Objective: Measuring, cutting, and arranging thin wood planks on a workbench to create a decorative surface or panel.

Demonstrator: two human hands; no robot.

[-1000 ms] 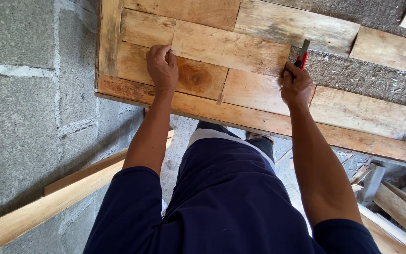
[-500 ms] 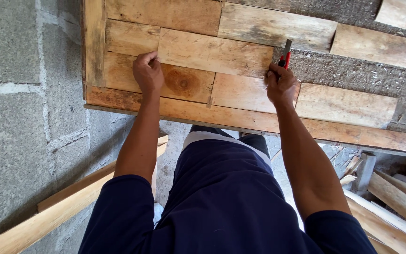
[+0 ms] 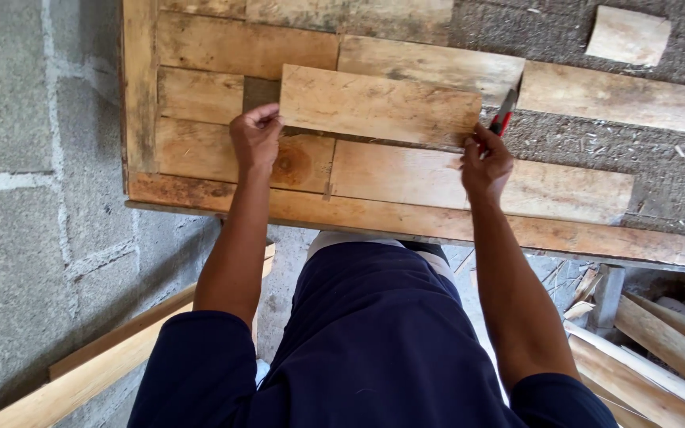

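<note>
bare gritty tabletop [image 3: 596,150] at right of frame leaves passing room; a wood offcut [image 3: 628,36] sits upper right, the block wall [image 3: 33,198] closes the left.

To my left stands a wall of grey concrete blocks [image 3: 17,238] with pale mortar joints, rough and unpainted. Ahead of me the ground is a coarse grey concrete surface [image 3: 596,143], gritty and strewn with bits of straw and chips. Below, lengths of pale timber [image 3: 652,349] lie heaped at my right, and a long wooden beam [image 3: 81,372] slants along the wall's foot. Soft, even daylight falls over everything
</note>
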